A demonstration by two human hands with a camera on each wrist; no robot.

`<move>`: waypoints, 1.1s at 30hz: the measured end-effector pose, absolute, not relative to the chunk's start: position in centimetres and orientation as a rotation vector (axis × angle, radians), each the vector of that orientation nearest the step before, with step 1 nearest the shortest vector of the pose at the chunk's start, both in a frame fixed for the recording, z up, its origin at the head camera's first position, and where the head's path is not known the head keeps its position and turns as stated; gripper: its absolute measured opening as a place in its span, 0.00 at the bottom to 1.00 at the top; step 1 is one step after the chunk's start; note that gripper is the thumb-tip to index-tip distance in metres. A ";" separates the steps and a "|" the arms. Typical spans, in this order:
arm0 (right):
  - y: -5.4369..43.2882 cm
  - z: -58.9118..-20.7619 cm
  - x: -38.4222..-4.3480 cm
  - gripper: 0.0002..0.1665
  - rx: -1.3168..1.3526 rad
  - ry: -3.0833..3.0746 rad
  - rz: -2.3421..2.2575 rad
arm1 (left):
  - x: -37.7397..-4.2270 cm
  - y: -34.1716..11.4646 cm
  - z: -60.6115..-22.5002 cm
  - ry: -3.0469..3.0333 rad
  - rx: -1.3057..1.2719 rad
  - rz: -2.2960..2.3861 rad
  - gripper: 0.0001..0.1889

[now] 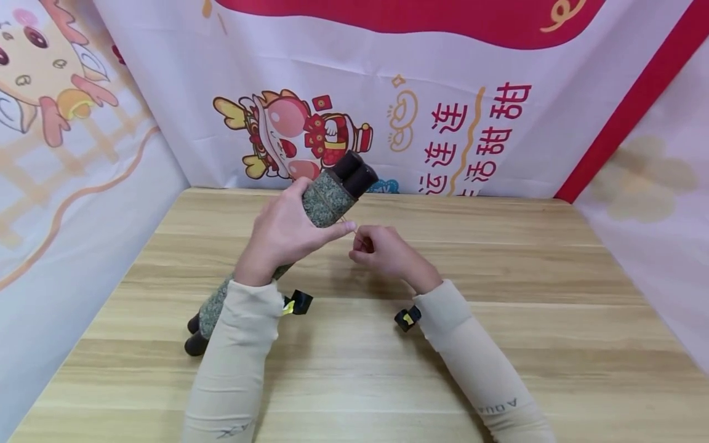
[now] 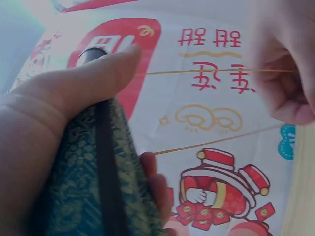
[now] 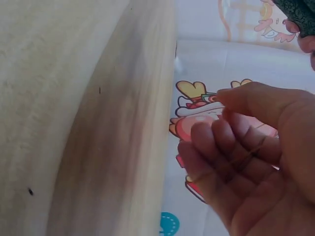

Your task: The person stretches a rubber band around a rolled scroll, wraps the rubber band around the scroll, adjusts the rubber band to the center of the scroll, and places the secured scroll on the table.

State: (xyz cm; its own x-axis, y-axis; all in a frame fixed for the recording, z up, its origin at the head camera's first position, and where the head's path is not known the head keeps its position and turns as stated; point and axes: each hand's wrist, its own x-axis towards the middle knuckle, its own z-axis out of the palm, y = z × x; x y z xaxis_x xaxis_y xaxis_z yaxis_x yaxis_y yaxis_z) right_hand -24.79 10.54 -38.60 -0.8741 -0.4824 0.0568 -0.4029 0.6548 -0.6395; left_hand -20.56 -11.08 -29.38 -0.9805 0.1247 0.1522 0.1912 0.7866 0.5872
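A rolled scroll [image 1: 325, 202] covered in green patterned fabric slants over the table, its paired dark rod ends [image 1: 359, 177] pointing up and away. My left hand [image 1: 284, 231] grips it near this upper end, the thumb along the near side. The lower rod ends [image 1: 195, 343] show beside the left sleeve, close over the tabletop. A thin tan elastic band [image 2: 197, 72] stretches in two strands from the scroll to my right hand [image 1: 388, 251]. Curled fingers of that hand hold the band, which crosses the finger joints in the right wrist view.
Under both arms lies a wood-grain table [image 1: 498, 344]. A white printed cloth [image 1: 410, 55] with a cartoon figure and red characters hangs along its far edge. More printed cloth [image 1: 83, 178] hangs at the left side. Small black camera mounts [image 1: 408, 317] sit at both wrists.
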 end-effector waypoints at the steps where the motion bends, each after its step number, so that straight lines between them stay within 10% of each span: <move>1: 10.5 -38.4 -24.8 0.09 -0.733 2.767 -0.996 | -20.7 -11.1 -29.5 -2.865 -0.224 -0.946 0.54; 14: 8.3 -31.1 -18.1 0.14 -1.027 3.105 -0.576 | -22.9 -12.2 -32.0 -2.820 0.039 -0.807 0.47; 24: 6.4 -30.5 -11.9 0.17 -1.450 3.342 -0.199 | -23.3 -11.2 -33.5 -2.870 -0.027 -0.763 0.60; 33: 8.2 -30.6 -14.9 0.16 -1.058 3.139 -0.513 | -22.8 -11.6 -33.3 -2.795 -0.093 -0.829 0.59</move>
